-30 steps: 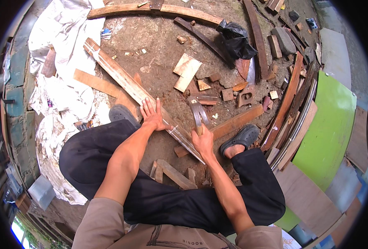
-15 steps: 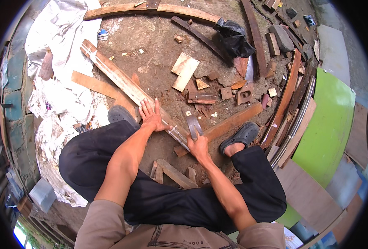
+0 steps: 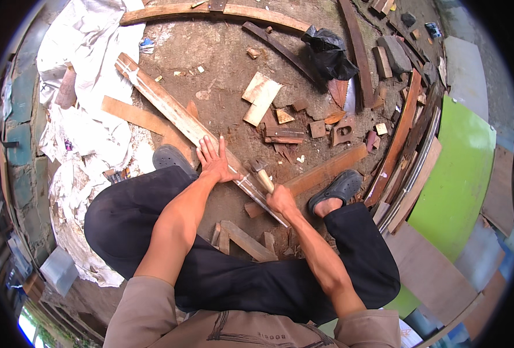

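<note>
A long wooden plank (image 3: 164, 104) slants across the ground between my legs, from the upper left toward my right hand. A thin white strip (image 3: 254, 189) runs along its near part, and white streaks mark its far end. My left hand (image 3: 215, 168) lies flat on the plank, fingers spread. My right hand (image 3: 281, 199) is closed round the wooden handle of a hammer (image 3: 264, 178), held just right of the plank's near part. The hammer's small dark head points away from me, beside the plank. Under the plank's near part, another brown board (image 3: 326, 168) crosses toward my right shoe.
A white sheet (image 3: 89, 46) covers ground at the left. Wood offcuts (image 3: 261, 97), a black plastic bag (image 3: 328, 53) and a brown hand-saw handle (image 3: 343, 132) lie ahead. Long boards and a green panel (image 3: 454, 174) line the right. Wood pieces (image 3: 242, 240) sit near my lap.
The hammer has turned in my right hand, so its wooden handle now shows where the curved metal head showed before. My left hand stays on the plank.
</note>
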A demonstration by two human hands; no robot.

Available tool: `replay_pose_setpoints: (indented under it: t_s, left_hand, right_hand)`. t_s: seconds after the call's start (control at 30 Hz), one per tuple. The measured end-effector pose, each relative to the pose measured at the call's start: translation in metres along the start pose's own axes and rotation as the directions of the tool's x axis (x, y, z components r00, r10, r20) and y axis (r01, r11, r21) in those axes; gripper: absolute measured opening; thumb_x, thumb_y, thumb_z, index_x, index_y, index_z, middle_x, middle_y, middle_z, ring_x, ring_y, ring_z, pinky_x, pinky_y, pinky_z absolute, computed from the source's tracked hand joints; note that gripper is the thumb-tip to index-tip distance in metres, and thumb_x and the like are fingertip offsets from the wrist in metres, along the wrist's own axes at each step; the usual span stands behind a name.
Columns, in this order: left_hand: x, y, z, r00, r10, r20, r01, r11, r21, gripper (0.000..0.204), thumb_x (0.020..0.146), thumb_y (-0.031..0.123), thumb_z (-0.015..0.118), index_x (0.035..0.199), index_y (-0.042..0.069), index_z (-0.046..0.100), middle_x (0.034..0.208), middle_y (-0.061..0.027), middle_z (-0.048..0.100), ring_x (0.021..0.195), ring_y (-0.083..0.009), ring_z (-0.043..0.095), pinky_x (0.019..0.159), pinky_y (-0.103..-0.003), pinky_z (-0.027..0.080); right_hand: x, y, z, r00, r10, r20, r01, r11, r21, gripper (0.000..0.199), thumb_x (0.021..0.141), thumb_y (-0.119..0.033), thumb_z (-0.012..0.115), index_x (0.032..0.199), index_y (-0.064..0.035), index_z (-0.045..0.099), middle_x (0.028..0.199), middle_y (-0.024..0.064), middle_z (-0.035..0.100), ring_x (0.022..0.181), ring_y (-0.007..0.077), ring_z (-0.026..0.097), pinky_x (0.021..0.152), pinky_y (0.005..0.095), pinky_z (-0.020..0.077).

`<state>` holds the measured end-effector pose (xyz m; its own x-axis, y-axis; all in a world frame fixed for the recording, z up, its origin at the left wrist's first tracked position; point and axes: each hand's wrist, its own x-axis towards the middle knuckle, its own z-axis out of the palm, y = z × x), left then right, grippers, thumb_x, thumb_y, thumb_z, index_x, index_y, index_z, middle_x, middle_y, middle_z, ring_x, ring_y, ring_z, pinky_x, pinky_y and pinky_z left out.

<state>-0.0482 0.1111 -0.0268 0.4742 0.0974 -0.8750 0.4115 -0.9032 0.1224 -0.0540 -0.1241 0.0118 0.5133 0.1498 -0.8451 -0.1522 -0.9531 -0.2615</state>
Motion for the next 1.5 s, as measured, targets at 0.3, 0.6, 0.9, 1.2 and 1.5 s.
replay_pose_setpoints:
  t_s: [0.3, 0.6, 0.9, 1.2, 1.5]
  left_hand:
    - [0.0, 0.0, -0.002, 1.0, -0.015, -0.011, 0.015, 1.0, 0.005, 0.155, 0.058, 0.073, 0.078, 0.148, 0.004, -0.028, 0.146, -0.0418, -0.029, 0.135, -0.0531, -0.033, 0.109, -0.065, -0.014]
    - [-0.005, 0.0, 0.002, 1.0, -0.027, 0.011, 0.027, 1.0, 0.003, 0.154, 0.058, 0.072, 0.079, 0.148, 0.006, -0.028, 0.147, -0.0399, -0.03, 0.138, -0.0515, -0.03, 0.111, -0.064, -0.012]
    - [0.002, 0.0, 0.003, 1.0, -0.009, -0.003, 0.009, 1.0, 0.014, 0.153, 0.059, 0.073, 0.078, 0.148, 0.005, -0.028, 0.147, -0.0402, -0.029, 0.137, -0.0514, -0.032, 0.11, -0.065, -0.013]
    - [-0.001, 0.003, 0.002, 1.0, -0.005, -0.015, 0.005, 1.0, 0.013, 0.155, 0.057, 0.073, 0.079, 0.148, 0.005, -0.027, 0.147, -0.0409, -0.029, 0.136, -0.0518, -0.032, 0.109, -0.065, -0.013]
    - [0.004, -0.004, 0.012, 1.0, -0.006, -0.027, 0.006, 1.0, -0.01, 0.157, 0.055, 0.073, 0.079, 0.148, 0.005, -0.029, 0.146, -0.0412, -0.03, 0.136, -0.0517, -0.033, 0.109, -0.066, -0.013]
  right_hand:
    - [-0.031, -0.041, -0.012, 0.88, -0.069, -0.469, 0.272, 0.884, 0.38, 0.031, 0.081, -0.018, 0.062, 0.104, 0.0025, 0.06, 0.086, 0.0292, 0.067, 0.088, 0.0458, 0.066, 0.078, 0.052, 0.053]
    - [-0.027, -0.05, -0.033, 0.97, -0.067, -0.235, 0.088, 0.993, 0.081, 0.031, 0.082, -0.019, 0.063, 0.102, 0.0038, 0.059, 0.089, 0.0315, 0.067, 0.089, 0.0451, 0.067, 0.08, 0.0525, 0.053]
    - [-0.001, -0.013, -0.009, 0.999, 0.029, -0.029, -0.031, 0.998, -0.051, 0.034, 0.08, -0.018, 0.061, 0.106, 0.0032, 0.064, 0.097, 0.0314, 0.067, 0.095, 0.0446, 0.066, 0.084, 0.0492, 0.0535]
    - [-0.003, -0.017, -0.004, 0.998, 0.038, -0.044, -0.036, 0.999, 0.038, 0.034, 0.08, -0.017, 0.061, 0.106, 0.0047, 0.064, 0.101, 0.0308, 0.066, 0.1, 0.0432, 0.065, 0.088, 0.0487, 0.0521]
    - [-0.031, -0.048, -0.021, 0.958, 0.067, -0.279, 0.021, 0.953, 0.303, 0.037, 0.081, -0.015, 0.06, 0.111, 0.0058, 0.062, 0.103, 0.0317, 0.066, 0.103, 0.0444, 0.064, 0.089, 0.0486, 0.052]
